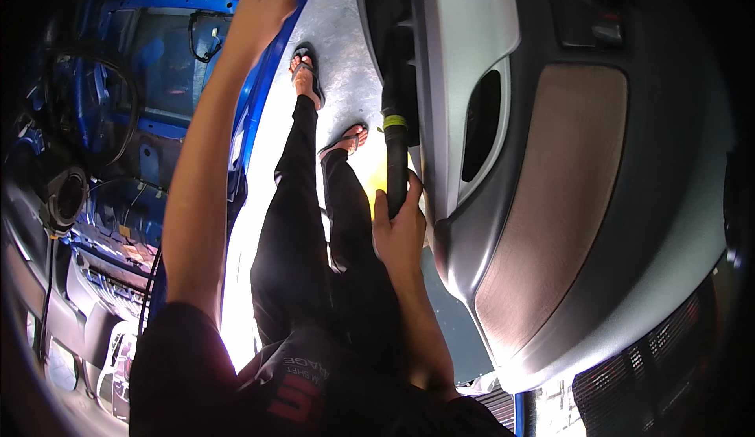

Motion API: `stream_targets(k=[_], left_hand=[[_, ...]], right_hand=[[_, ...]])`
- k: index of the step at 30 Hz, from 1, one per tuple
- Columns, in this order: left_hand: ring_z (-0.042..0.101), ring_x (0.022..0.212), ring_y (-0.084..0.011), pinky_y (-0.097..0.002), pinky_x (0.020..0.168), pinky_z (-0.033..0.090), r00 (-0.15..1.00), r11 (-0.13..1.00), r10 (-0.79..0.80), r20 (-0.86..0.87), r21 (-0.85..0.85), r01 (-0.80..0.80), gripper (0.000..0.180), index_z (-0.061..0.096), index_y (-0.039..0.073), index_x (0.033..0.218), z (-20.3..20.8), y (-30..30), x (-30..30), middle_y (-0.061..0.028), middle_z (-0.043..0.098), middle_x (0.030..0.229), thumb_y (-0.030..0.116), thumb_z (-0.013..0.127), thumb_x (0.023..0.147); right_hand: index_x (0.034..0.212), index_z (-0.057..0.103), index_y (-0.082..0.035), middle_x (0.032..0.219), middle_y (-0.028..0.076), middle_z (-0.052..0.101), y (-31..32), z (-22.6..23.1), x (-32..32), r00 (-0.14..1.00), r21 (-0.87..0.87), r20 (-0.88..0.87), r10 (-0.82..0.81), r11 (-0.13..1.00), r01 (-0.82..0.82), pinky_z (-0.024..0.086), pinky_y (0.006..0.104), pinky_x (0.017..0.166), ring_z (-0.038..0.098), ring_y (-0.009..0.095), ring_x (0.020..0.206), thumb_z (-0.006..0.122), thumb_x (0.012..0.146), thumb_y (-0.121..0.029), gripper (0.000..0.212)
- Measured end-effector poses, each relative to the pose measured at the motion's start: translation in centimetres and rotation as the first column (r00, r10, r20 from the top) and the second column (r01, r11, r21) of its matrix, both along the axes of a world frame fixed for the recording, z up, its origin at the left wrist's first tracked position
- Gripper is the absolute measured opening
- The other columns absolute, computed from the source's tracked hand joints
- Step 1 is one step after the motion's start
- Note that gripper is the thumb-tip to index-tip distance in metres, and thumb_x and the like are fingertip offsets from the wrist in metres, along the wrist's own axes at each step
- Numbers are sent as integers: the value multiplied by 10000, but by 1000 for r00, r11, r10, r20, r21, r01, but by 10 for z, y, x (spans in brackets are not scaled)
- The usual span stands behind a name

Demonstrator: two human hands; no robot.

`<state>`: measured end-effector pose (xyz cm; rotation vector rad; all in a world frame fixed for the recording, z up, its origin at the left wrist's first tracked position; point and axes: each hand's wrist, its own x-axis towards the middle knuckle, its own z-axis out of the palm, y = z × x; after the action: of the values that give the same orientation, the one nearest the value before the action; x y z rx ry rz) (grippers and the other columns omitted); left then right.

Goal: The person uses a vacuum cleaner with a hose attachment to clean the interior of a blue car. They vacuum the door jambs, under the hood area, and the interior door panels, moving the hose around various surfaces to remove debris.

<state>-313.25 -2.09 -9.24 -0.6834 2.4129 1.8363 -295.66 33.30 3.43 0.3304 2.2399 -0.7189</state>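
Note:
My right hand (401, 228) is wrapped round the lower end of a black tube (397, 173) with a yellow-green band near its upper end. It stands close beside a car door's inner panel (550, 185), which is dark grey with a brown fabric inset and a light grey handle surround. My left hand (267, 12) is raised at the top, in front of a blue car body edge (275, 51). Its fingers look curled and are slightly blurred, and whatever they may hold is hidden. Behind the tube a yellow patch (378, 189) shows, too bright to make out.
At the left lies the stripped blue car interior (157, 67), with loose cables (206, 40) and a round black part (69, 197). My sandalled feet (304, 75) stand on the grey floor (336, 36) between the car body and the door panel. A dark mesh (641, 374) shows at lower right.

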Motion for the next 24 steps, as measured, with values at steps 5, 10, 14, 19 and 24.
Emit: stream_targets(k=[5,10,14,19,24], left_hand=[[474,699,-51,-254,553,328,930,693,149,335,636,-340,225,671,136,924,8,47,86,45,567,831,314,632,1056],[556,738,-77,-289,587,392,963,927,-47,266,370,-57,323,767,91,1090,7,79,42,23,666,909,394,655,1097],[809,938,-348,-487,811,623,890,712,-421,174,-545,443,262,860,88,1024,-22,106,-47,-133,841,1025,317,733,1017],[837,1049,-321,-488,829,658,717,156,-560,416,-797,584,188,878,138,1081,-70,146,-107,-78,863,1131,228,751,976],[816,887,-219,-440,703,565,489,-195,-429,760,-606,771,277,890,206,1094,-94,162,-140,9,849,1003,313,883,839]], right_hand=[[1641,406,7,1403,371,680,5,-19,5,957,22,-256,139,990,-138,616,566,967,738,536,1172,671,1106,-293,668],[1626,438,21,1434,363,667,12,-21,9,974,-7,-207,93,995,-96,601,564,1014,716,539,1223,683,1102,-301,662],[1633,437,18,1462,334,664,14,-22,11,969,-36,-228,91,994,-102,587,561,1047,698,533,1268,678,1103,-321,674],[1624,469,-7,1396,329,702,14,-19,10,967,-55,-249,57,996,-73,591,556,1022,721,527,1220,683,1097,-317,648],[1557,536,23,1266,326,753,4,-20,5,963,-96,-268,-39,995,14,622,526,913,770,496,1097,707,1093,-323,603]])
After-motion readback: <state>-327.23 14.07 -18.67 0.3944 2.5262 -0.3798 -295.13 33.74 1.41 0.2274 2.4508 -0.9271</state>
